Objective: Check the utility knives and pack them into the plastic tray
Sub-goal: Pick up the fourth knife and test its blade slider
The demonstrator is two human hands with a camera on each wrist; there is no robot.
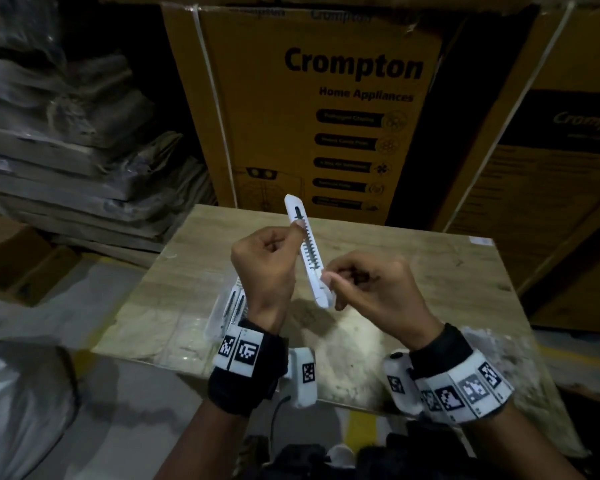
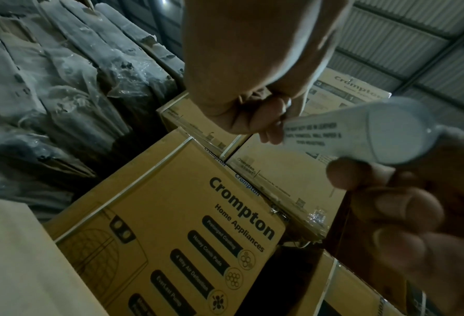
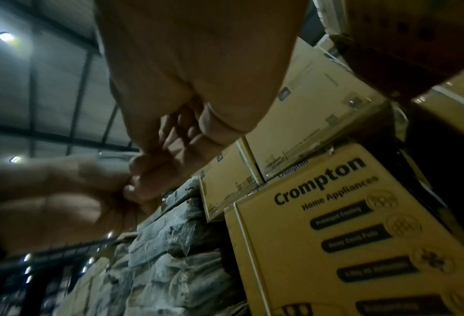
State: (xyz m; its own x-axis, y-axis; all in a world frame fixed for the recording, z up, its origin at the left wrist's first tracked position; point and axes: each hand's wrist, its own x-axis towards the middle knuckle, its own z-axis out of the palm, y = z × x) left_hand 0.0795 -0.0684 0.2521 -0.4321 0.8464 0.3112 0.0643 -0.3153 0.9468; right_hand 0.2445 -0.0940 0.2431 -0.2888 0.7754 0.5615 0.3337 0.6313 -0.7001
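I hold knife (image 1: 307, 254) midair: left hand (image 1: 264, 268) pinches upper body, right hand (image 1: 371, 289) pinches lower end. Risk: thumb pushes slider, blade emerges, nicks finger; loose pinch drops knife beside tray (image 1: 219, 306).

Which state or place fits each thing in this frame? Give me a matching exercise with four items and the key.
Things:
1. white utility knife
2. left hand
3. plastic tray
4. Crompton box

States or places:
A. lies on the wooden surface with knives already in it
B. stands behind the work surface
C. held in the air between both hands
D. thumb on the knife's slider track

Pairs: 1-C, 2-D, 3-A, 4-B
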